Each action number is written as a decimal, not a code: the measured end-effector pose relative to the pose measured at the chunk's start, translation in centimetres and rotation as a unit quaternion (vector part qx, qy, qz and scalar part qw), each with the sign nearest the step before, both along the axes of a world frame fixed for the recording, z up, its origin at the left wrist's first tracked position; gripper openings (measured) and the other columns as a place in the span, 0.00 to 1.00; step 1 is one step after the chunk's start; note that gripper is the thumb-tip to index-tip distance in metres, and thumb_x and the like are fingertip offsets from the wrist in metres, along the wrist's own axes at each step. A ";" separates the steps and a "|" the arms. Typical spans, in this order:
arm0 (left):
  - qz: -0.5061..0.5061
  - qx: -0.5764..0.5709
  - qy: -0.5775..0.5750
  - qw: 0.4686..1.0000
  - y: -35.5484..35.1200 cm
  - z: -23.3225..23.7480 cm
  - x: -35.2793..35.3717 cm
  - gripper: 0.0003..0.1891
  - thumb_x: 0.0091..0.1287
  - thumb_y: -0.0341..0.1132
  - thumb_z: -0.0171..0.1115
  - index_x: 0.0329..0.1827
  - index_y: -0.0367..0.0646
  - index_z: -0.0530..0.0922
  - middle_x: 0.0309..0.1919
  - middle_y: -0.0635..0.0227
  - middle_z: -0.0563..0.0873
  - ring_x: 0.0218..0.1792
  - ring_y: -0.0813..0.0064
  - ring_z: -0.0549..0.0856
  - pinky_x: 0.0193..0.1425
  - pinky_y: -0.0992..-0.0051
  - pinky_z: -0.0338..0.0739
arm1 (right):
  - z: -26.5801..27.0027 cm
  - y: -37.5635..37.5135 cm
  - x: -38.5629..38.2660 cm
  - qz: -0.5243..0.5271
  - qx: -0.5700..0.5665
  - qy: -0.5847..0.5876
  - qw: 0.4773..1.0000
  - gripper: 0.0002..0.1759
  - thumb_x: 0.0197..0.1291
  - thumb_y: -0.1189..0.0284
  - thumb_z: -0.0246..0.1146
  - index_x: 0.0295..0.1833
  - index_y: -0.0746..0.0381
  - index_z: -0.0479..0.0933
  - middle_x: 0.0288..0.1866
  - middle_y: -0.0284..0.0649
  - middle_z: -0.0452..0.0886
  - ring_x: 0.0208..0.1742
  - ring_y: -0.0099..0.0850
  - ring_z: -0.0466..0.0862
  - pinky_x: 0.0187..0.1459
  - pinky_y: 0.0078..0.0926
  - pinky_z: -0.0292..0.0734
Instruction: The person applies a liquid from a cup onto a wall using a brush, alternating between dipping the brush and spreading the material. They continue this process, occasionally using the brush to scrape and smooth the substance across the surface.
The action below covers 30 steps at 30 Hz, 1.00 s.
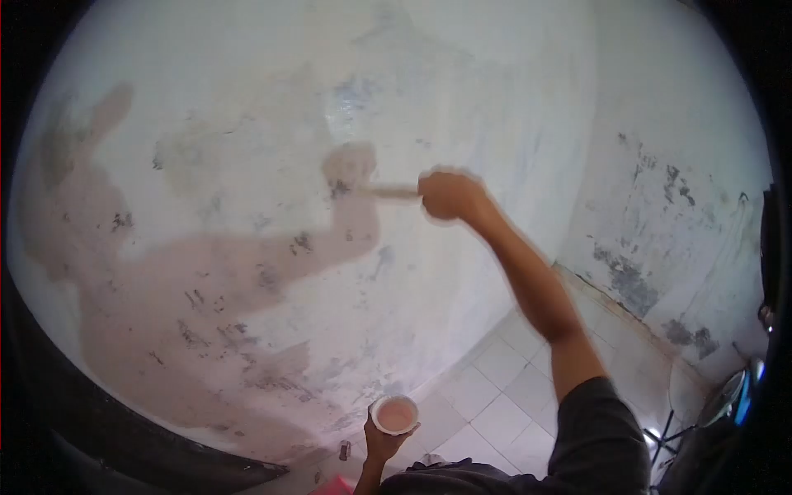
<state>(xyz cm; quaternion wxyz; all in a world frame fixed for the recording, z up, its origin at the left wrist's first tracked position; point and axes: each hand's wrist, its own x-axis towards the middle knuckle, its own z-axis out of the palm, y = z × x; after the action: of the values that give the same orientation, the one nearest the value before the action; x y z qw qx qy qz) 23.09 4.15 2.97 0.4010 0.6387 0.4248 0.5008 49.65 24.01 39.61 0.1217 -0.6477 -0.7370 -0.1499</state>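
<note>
My right hand [451,195] is closed around a pale, narrow paintbrush [394,192], its far end pointing left, right over the stained whitish wall [462,99]. Motion blurs the brush, and its bristles do not show clearly. Low in the view, my left hand [381,446] wraps around a white tub [375,418] held upright. Pinkish-looking liquid [397,415] fills much of it. A shiny wet patch [342,114] shows on the wall above the brush.
Dark peeling marks cover another wall [635,239] on the right, meeting the first at a corner. White tiles [503,363] make up the floor. A dark thin-legged stand [667,441] is at lower right. My shadow [223,264] falls across the wall.
</note>
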 end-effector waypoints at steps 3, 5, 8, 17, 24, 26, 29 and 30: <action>0.008 0.031 0.019 0.999 -0.1 -0.2 1.2 0.41 0.41 0.36 0.89 0.58 0.37 0.73 0.46 0.58 0.86 0.46 0.64 0.86 0.53 0.65 0.82 | -13.9 -1.0 2.0 0.162 -0.186 0.136 0.960 0.13 0.58 0.68 0.62 0.34 0.70 0.83 0.35 0.58 0.84 0.39 0.56 0.83 0.44 0.49 0.77; -0.014 -0.016 -0.036 0.999 -0.2 -2.0 1.7 0.41 0.40 0.35 0.89 0.57 0.36 0.73 0.45 0.59 0.86 0.46 0.65 0.86 0.53 0.65 0.82 | -24.7 -3.1 2.7 0.220 -0.237 0.218 0.921 0.21 0.65 0.60 0.62 0.35 0.72 0.81 0.33 0.58 0.83 0.36 0.54 0.82 0.45 0.47 0.76; 0.035 -0.021 0.025 0.999 -0.4 -0.1 2.2 0.41 0.39 0.35 0.89 0.56 0.35 0.73 0.46 0.58 0.86 0.47 0.64 0.86 0.53 0.65 0.82 | -33.4 -10.5 1.7 0.082 -0.413 0.518 0.744 0.21 0.68 0.56 0.62 0.27 0.61 0.77 0.17 0.27 0.69 0.16 0.19 0.67 0.17 0.24 0.60; 0.038 -0.050 0.016 0.998 -1.0 -2.9 3.3 0.41 0.39 0.35 0.89 0.56 0.35 0.72 0.46 0.57 0.86 0.47 0.63 0.87 0.54 0.64 0.82 | -41.5 -17.9 8.3 -0.051 -0.344 0.705 0.618 0.08 0.64 0.71 0.52 0.39 0.62 0.75 0.26 0.29 0.69 0.18 0.17 0.63 0.16 0.18 0.56; 0.036 -0.040 0.018 0.998 -0.5 -1.8 4.6 0.41 0.40 0.35 0.89 0.57 0.36 0.72 0.48 0.58 0.84 0.49 0.64 0.85 0.55 0.64 0.80 | -37.4 -14.0 14.5 -0.006 -0.104 0.766 0.634 0.11 0.69 0.71 0.50 0.40 0.68 0.74 0.25 0.32 0.66 0.18 0.20 0.65 0.17 0.20 0.60; 0.040 -0.063 -0.027 0.997 -0.5 -1.4 4.5 0.42 0.40 0.35 0.89 0.57 0.36 0.72 0.48 0.58 0.85 0.48 0.65 0.84 0.55 0.64 0.80 | -35.0 -12.6 15.4 0.018 -0.033 0.725 0.688 0.15 0.74 0.67 0.50 0.39 0.67 0.74 0.24 0.31 0.67 0.17 0.19 0.67 0.17 0.20 0.63; 0.023 -0.062 -0.007 0.998 0.0 -2.0 3.8 0.41 0.40 0.35 0.89 0.57 0.36 0.72 0.48 0.58 0.85 0.49 0.66 0.85 0.55 0.65 0.81 | -30.0 -10.3 17.6 -0.006 0.055 0.649 0.759 0.14 0.76 0.69 0.48 0.40 0.65 0.75 0.24 0.30 0.70 0.17 0.18 0.68 0.18 0.20 0.65; 0.018 -0.068 -0.008 0.997 -0.3 -2.0 3.8 0.41 0.40 0.35 0.89 0.57 0.36 0.72 0.48 0.58 0.85 0.49 0.66 0.85 0.55 0.65 0.81 | -27.2 -9.7 18.3 0.008 0.080 0.638 0.766 0.11 0.75 0.71 0.50 0.40 0.64 0.73 0.24 0.29 0.70 0.18 0.17 0.69 0.18 0.20 0.66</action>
<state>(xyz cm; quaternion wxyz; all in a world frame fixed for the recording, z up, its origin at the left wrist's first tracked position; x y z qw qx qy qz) 26.90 3.84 0.93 0.4380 0.5982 0.4661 0.4829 67.91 14.34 12.41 0.6168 -0.5757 -0.4799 0.2406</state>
